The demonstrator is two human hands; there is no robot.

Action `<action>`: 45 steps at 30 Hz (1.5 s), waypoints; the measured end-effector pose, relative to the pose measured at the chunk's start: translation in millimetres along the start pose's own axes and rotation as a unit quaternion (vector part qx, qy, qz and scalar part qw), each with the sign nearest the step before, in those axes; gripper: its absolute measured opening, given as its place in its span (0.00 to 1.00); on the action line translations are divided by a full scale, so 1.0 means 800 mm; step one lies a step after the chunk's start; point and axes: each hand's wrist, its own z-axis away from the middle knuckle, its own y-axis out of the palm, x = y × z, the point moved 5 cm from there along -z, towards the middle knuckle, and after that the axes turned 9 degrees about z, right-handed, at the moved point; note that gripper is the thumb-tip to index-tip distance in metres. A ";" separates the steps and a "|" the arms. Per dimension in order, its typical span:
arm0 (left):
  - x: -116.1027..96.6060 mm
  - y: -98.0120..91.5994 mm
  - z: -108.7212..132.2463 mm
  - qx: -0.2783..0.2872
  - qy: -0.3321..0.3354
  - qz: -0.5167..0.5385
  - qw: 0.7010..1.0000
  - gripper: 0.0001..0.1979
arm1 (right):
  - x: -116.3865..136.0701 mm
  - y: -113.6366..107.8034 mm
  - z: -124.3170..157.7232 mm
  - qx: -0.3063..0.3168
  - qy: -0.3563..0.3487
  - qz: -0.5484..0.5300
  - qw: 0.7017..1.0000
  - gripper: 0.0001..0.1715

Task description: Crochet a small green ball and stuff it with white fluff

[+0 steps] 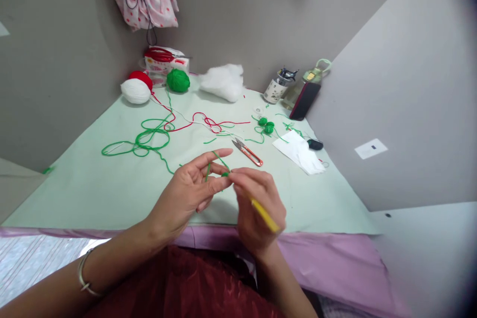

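My left hand (192, 184) pinches a small green crochet piece (225, 174) between thumb and fingers. A green yarn strand (222, 160) loops over its raised index finger. My right hand (261, 203) is closed around a crochet hook (265, 214) with a yellow handle. The hook's tip meets the green piece, where my fingertips hide most of it. Just beyond the hands lie thread snips (248, 152) with orange handles. Loose green yarn (149, 139) lies in loops on the table to the left.
At the back are a green yarn ball (178, 80), a white yarn ball (135, 91) and white stuffing (223, 82). Small green balls (266, 125) lie near white paper (298, 151). A phone (305, 101) leans by a bottle (313, 75) and a pen cup (276, 88).
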 end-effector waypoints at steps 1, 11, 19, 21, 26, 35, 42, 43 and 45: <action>0.002 0.000 -0.001 0.007 -0.019 0.019 1.000 0.22 | 0.003 -0.001 0.003 -0.008 -0.029 0.029 0.999 0.20; -0.003 -0.002 -0.006 0.017 -0.002 0.033 0.999 0.16 | -0.019 0.002 -0.015 0.021 0.170 -0.219 0.960 0.11; -0.009 -0.003 -0.003 0.021 0.031 -0.046 0.998 0.13 | -0.034 0.003 -0.007 0.019 0.255 -0.314 0.914 0.12; -0.009 -0.005 -0.002 0.018 0.032 -0.057 0.998 0.13 | -0.032 0.001 -0.007 0.020 0.248 -0.310 0.918 0.12; -0.011 -0.010 0.001 0.009 0.053 -0.117 0.992 0.16 | -0.011 -0.012 -0.011 0.023 0.133 -0.167 0.977 0.14; -0.008 -0.004 0.003 -0.005 0.030 -0.068 0.997 0.22 | 0.006 -0.004 0.009 0.002 -0.092 0.086 0.992 0.18; -0.006 0.000 -0.002 0.021 -0.067 0.079 0.994 0.22 | -0.018 -0.007 -0.011 -0.009 0.140 -0.166 0.976 0.13; -0.007 0.001 -0.002 0.022 -0.059 0.070 0.996 0.22 | -0.019 -0.005 -0.014 -0.007 0.152 -0.187 0.970 0.12; -0.005 0.003 -0.001 0.021 -0.039 0.044 0.998 0.23 | -0.018 -0.001 -0.016 0.009 0.146 -0.188 0.971 0.11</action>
